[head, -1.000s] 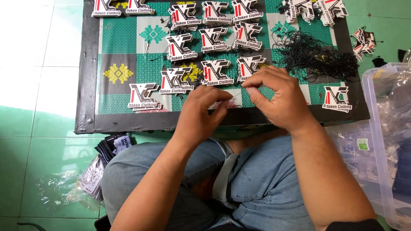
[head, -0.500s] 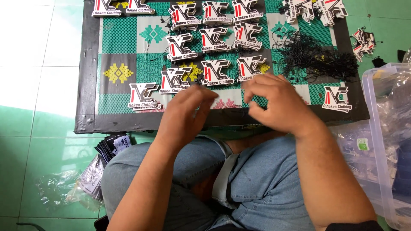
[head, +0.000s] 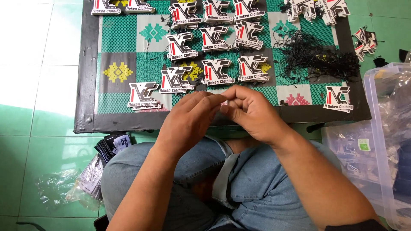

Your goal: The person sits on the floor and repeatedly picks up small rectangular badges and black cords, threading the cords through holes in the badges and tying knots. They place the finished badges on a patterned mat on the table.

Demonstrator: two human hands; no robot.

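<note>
Both hands meet at centre frame, just over the near edge of a patterned green, grey and white mat with a black border (head: 87, 85). Left hand (head: 188, 117): fingers curled, tips pressed toward the right hand's. Right hand (head: 252, 111): fingers bent inward, thumb and fingertips pinching a small pale piece (head: 223, 102), mostly hidden; what it is cannot be told. Stacks of die-cut cardboard hang tags, white, black and red (head: 214, 47), lie in rows across the upper centre of the mat; one single tag (head: 337, 98) lies at right. Tangle of thin black strings (head: 317, 57) at upper right. Clear plastic storage bin (head: 385, 128) at right edge. Crumpled clear plastic bag (head: 55, 188) at lower left on green floor tiles (head: 25, 145).
</note>
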